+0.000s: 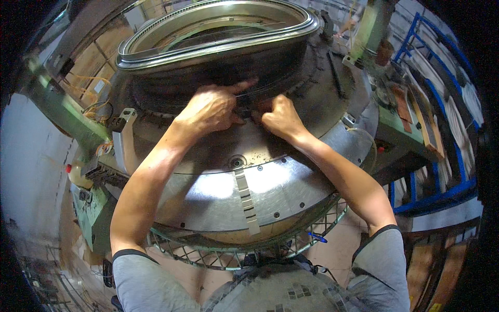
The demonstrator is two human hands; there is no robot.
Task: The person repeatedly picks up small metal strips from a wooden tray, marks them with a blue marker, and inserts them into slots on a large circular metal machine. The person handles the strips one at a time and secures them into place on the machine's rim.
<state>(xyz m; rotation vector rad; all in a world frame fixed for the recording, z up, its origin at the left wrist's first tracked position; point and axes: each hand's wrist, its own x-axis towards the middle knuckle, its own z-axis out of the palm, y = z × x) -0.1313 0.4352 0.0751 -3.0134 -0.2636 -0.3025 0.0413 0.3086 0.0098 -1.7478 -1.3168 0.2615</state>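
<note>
Both my arms reach over a large round metal machine (pixel 208 161) with a polished outer ring. My left hand (pixel 210 106) is at the base of its dark raised middle, index finger stretched out to the right, thumb apart below; its other fingers are curled or hidden. Close by on the right, my right hand (pixel 280 117) has its fingers curled in, their tips at a small dark piece (pixel 244 112) between the hands. Whether they grip this piece is unclear. A segmented metal strip (pixel 245 200) runs from a round bolt (pixel 237 162) toward my body.
A shiny oval metal rim (pixel 218 49) tops the machine. A dark rod (pixel 337 75) lies at the right. Green posts (pixel 70 106) stand at the sides, with an upright metal bracket (pixel 123 140) on the left. A blue rack (pixel 442 88) with white material is far right. A lattice guard (pixel 208 257) runs below.
</note>
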